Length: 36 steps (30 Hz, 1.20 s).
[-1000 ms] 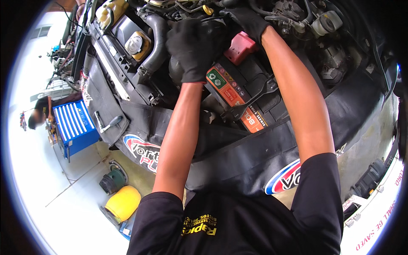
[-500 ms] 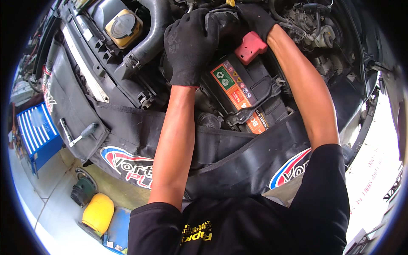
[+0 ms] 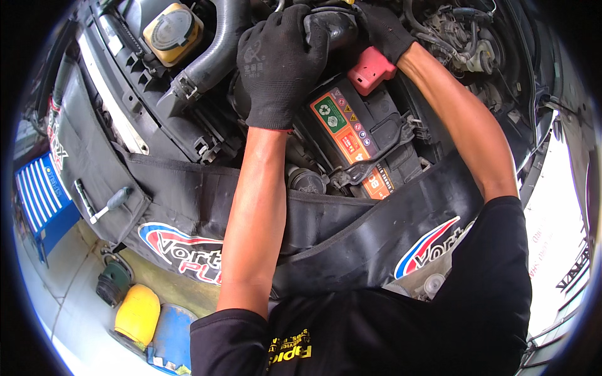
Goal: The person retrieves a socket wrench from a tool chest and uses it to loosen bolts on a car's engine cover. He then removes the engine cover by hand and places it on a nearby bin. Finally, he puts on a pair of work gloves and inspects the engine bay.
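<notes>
Both hands wear black gloves: the left hand (image 3: pixel 280 66) curls over a black hose (image 3: pixel 330 28) at the back of the engine bay, while the right hand (image 3: pixel 384 28) grips just beside it, fingers closed. Below them sits the black battery (image 3: pixel 360 135), its orange-and-green label up, a red cap (image 3: pixel 371 69) on its far corner.

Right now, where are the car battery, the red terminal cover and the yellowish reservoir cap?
car battery (image 3: pixel 351 135): head view, on its labelled top face.
red terminal cover (image 3: pixel 371 67): head view, middle of the red cap.
yellowish reservoir cap (image 3: pixel 172 28): head view, centre of the round lid.
</notes>
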{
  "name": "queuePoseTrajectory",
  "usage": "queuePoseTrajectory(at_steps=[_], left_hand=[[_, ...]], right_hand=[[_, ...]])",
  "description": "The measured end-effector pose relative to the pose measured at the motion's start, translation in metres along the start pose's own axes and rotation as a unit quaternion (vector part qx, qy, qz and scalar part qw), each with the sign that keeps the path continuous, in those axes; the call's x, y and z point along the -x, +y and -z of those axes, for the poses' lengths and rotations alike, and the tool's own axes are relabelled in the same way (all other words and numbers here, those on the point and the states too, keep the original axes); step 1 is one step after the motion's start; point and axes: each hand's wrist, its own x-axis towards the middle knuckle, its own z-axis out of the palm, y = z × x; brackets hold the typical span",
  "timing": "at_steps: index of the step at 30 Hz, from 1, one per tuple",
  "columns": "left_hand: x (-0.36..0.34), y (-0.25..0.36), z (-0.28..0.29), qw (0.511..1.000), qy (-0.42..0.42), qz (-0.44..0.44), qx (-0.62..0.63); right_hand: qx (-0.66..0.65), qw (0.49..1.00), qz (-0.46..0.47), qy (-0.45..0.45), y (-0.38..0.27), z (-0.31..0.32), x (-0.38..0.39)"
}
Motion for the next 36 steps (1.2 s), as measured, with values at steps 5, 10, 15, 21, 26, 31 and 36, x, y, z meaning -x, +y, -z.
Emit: queuePoseTrajectory(at_steps=[5, 10, 15, 21, 26, 31, 36], left_hand=[[-0.001, 0.002, 0.0, 1.0, -0.002, -0.002, 0.007], [0.001, -0.001, -0.001, 1.0, 0.004, -0.006, 0.006], [0.001, 0.0, 0.001, 1.0, 0.01, -0.013, 0.002], [0.002, 0.005, 0.005, 1.0, 0.019, -0.019, 0.009], [-0.006, 0.012, 0.005, 0.999, -0.016, 0.021, 0.048], [-0.067, -0.036, 0.035, 0.973, -0.222, -0.054, -0.028], [-0.084, -0.102, 0.067, 0.902, -0.326, -0.143, 0.244]], right_hand=[[0.027, 0.999, 0.041, 0.006, 0.007, 0.016, -0.003], [0.053, 0.998, 0.019, 0.0, 0.004, 0.013, 0.001], [0.082, 0.996, 0.014, -0.032, -0.001, 0.012, 0.004], [0.145, 0.987, 0.019, -0.072, -0.01, 0.02, 0.013], [0.321, 0.936, 0.058, -0.131, -0.033, 0.055, 0.044], [0.507, 0.853, 0.125, 0.028, -0.07, -0.02, 0.094], [0.583, 0.729, 0.348, 0.087, -0.041, -0.001, 0.088]])
